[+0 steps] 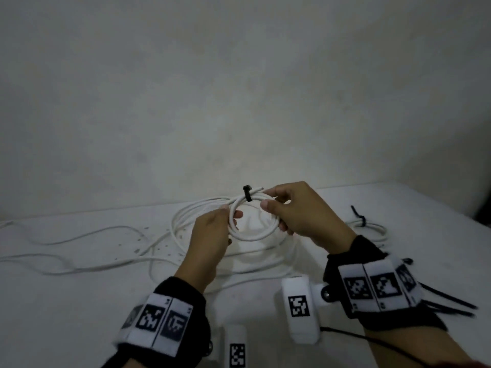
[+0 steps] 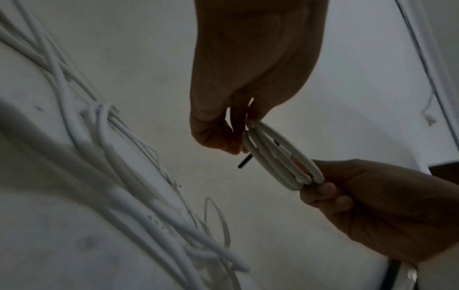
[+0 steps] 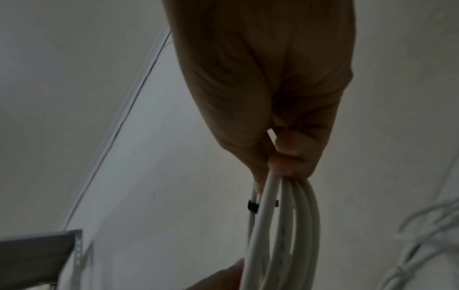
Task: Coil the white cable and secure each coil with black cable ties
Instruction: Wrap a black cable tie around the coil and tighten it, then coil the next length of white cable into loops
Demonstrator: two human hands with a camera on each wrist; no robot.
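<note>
Loose ties: a few black cable ties lie on the table at near right, partly hidden under the right wrist band.
Left hand: the left hand grips the near-left arc of the small coil, fingers curled round the bunched turns.
Right hand: the right hand pinches the far-right side of the coil between thumb and fingers, close beside the fastening.
Task's thing: the small coil of white cable is held up above the table between both hands.
Fastening: a black cable tie already wraps the far top of the coil; its tail pokes out past the left fingers in the left wrist view.
Step in hand: likely cinching or checking this tie.
Next move: probably pull the tail snug while the left hand keeps the turns stacked, then set the coil down.
In the way: slack white cable sprawls on the table under and left of the hands and could snag.
Farther right: a finished coil with its own tie rests on the table.
Far: a plain wall.
</note>
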